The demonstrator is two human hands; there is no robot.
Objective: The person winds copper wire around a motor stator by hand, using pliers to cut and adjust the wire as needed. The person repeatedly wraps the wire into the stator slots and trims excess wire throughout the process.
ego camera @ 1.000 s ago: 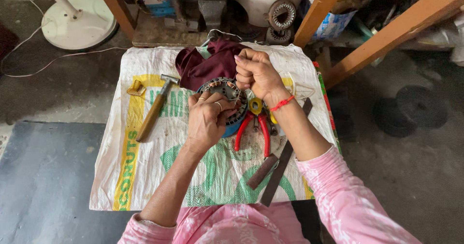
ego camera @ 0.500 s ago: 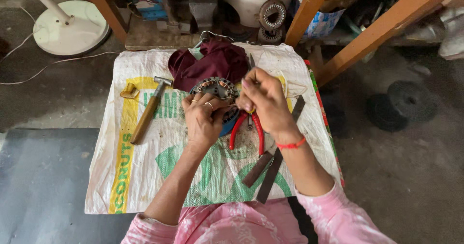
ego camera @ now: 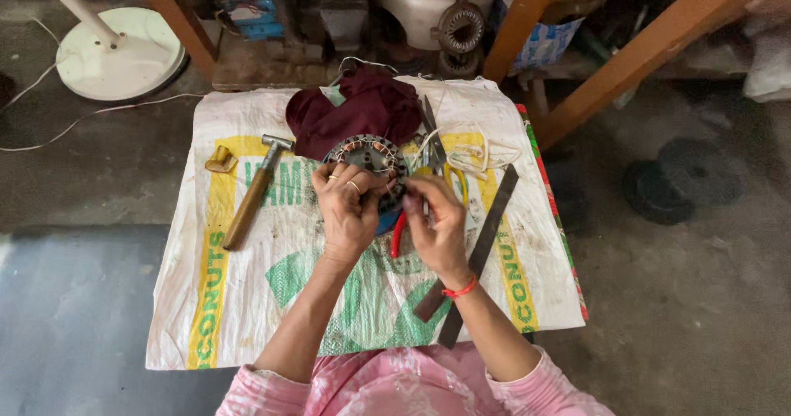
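The motor stator [ego camera: 368,159] is gripped at its near rim by the left hand [ego camera: 348,210], fingers curled closed; the right hand [ego camera: 435,222] is pinched shut on something thin at the stator's four o'clock edge, though what cannot be told. The stator rests at the centre of the woven sack [ego camera: 247,301], with a maroon cloth [ego camera: 358,107] at twelve o'clock, a hammer [ego camera: 251,193] at nine, flat metal strips [ego camera: 478,247] at four, and pliers [ego camera: 401,233] at six. A winding could be nicked if the pinch slips against the slots.
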